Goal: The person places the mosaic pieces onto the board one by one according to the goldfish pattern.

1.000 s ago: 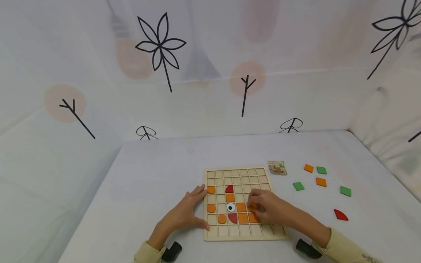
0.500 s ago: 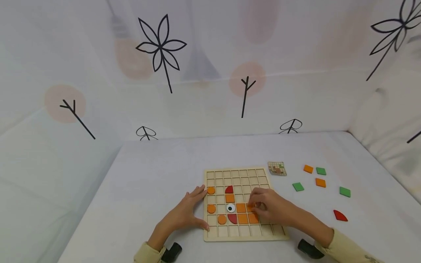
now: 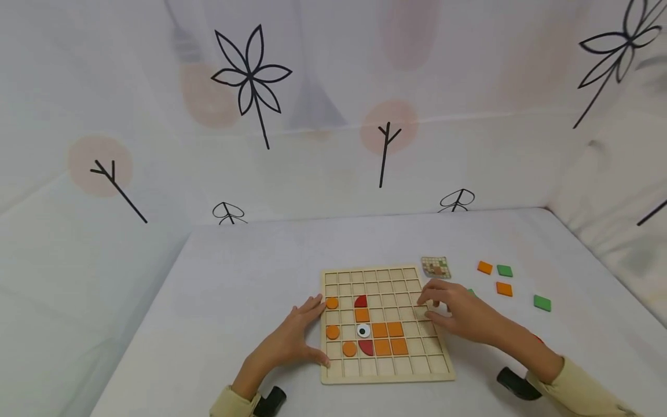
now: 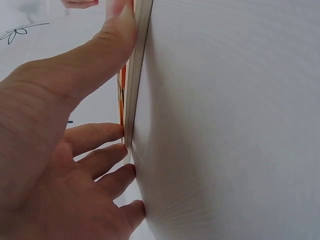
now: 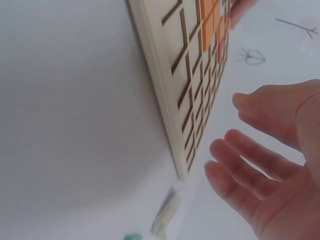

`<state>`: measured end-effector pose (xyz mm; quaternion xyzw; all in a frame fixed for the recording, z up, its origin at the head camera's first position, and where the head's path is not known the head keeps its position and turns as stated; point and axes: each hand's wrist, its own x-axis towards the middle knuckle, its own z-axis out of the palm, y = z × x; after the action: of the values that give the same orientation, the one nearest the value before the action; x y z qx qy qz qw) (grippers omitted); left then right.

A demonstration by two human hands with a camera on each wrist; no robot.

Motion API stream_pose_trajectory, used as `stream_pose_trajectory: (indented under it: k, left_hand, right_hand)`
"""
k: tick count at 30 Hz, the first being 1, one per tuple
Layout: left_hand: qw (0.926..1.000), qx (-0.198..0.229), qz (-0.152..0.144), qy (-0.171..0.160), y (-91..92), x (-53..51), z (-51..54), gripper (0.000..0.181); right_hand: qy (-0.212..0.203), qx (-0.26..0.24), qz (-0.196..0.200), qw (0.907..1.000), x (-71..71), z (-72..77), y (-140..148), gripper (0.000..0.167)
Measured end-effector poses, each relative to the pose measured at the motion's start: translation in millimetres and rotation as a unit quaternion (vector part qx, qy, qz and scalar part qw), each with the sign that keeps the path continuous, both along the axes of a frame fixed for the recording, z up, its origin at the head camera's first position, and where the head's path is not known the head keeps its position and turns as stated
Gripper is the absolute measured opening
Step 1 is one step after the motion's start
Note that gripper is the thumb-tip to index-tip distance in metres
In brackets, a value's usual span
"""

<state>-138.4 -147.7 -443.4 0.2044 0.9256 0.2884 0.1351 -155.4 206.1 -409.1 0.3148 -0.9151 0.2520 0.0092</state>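
Wooden board (image 3: 401, 300) is being steadied, seemingly, by left hand (image 3: 292, 339) splayed at nine o'clock, right hand (image 3: 464, 311) hovering, fingers apart, at three.

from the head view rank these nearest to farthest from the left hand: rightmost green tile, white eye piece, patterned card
Starting from the left hand:
1. white eye piece, on the board, to the hand's right
2. patterned card, just off the board's far right corner
3. rightmost green tile, well right of the board
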Motion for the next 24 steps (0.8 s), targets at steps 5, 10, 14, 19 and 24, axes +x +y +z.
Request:
stream_pose_trajectory:
  k: [5,10,14,19,24]
  left_hand:
    - [1.0000,0.002,-0.001,0.002,-1.1,0.6,-1.2,0.111]
    - [1.0000,-0.001,0.004,-0.002,-1.1,1.3,-1.7,0.111]
    - [1.0000,0.008,0.003,-0.003,-1.6,2.6,-0.1,0.111]
    - [0.9999,0.012,0.004,-0.006,-2.2,3.0,1.4,0.111]
    - [0.9999,0.010,0.005,-0.007,-1.8,2.5,1.5,0.111]
  right_hand:
    - [0.019,0.009,-0.030,0.9993,-5.2,0.1,14.8,0.020]
    - [0.034,0.003,-0.050,0.9982,-11.8,0.4,31.0,0.023]
    - [0.049,0.001,-0.059,0.9970,-19.2,0.5,42.7,0.025]
    - [0.055,0.019,-0.073,0.9956,-29.5,0.6,54.2,0.027]
    - [0.041,0.026,-0.089,0.9948,-39.7,0.1,65.0,0.029]
